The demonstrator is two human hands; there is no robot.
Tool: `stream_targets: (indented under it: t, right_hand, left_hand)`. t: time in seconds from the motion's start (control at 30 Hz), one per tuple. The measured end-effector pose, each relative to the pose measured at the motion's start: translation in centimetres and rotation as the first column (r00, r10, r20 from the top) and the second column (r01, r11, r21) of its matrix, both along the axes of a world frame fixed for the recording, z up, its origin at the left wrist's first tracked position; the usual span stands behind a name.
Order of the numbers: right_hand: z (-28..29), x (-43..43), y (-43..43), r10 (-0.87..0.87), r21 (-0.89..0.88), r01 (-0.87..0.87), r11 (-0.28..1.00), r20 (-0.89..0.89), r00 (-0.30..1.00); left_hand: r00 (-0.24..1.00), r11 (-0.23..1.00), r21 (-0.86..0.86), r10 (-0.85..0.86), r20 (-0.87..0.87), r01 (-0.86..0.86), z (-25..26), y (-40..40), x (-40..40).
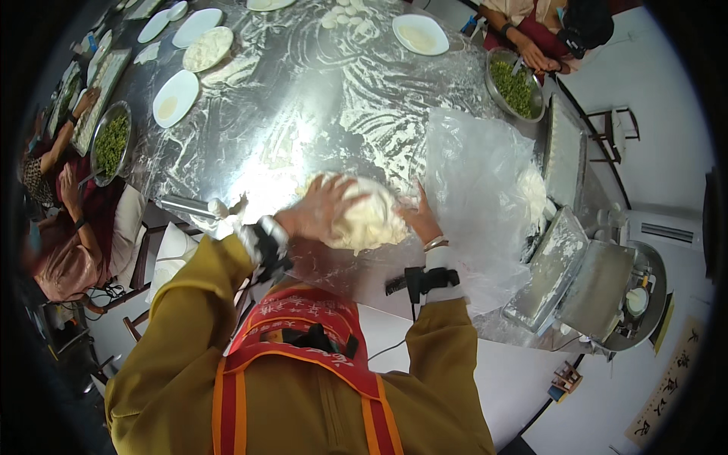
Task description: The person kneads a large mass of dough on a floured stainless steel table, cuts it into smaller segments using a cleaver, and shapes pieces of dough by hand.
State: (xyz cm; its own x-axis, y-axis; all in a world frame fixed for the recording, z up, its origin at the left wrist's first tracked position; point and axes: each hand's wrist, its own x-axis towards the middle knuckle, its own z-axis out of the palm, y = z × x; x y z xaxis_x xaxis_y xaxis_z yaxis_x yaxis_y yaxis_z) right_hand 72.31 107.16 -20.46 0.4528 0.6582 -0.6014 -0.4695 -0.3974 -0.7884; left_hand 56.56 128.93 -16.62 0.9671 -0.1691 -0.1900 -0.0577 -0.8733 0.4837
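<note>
A large mass of pale dough (369, 219) lies on the floured metal table (296, 108) in front of me. My left hand (321, 207) rests on its left part, fingers spread and slightly blurred. Against the dough's right edge is my right hand (420, 219), thumb and fingers apart, closing around nothing. Just right of that hand, a clear plastic sheet or bag (478, 210) is spread over the tabletop. Left of the dough lie a metal cylinder (185, 206), perhaps a rolling pin, and small dough pieces (218, 207).
Bowls of chopped greens stand left (111, 142) and right (515, 85), near other people. White plates (176, 99) sit at the far left, another plate (421, 35) at the back. Floury metal trays (549, 267) and a large metal basin (654, 273) occupy the right edge.
</note>
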Motion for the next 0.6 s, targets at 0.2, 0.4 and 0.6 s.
stream_targets:
  t: [0.2, 0.4, 0.6]
  right_hand:
    - [2.7, -11.0, 0.4, 0.683, -0.534, -0.43, 0.728, 0.512, 0.521]
    - [3.5, -15.9, 2.0, 0.665, -0.702, -0.122, 0.702, 0.584, 0.466]
    - [-0.5, -16.2, 1.5, 0.529, -0.6, 0.066, 0.797, 0.747, 0.403]
  left_hand:
    - [0.998, 0.982, -0.181, 0.049, -0.033, -0.054, 2.6, -2.6, -11.3]
    - [0.99, 0.983, 0.125, 0.122, 0.076, -0.131, 0.0, -3.3, -9.3]
    - [0.989, 0.991, 0.066, 0.114, 0.093, -0.12, -2.2, -2.8, -6.7]
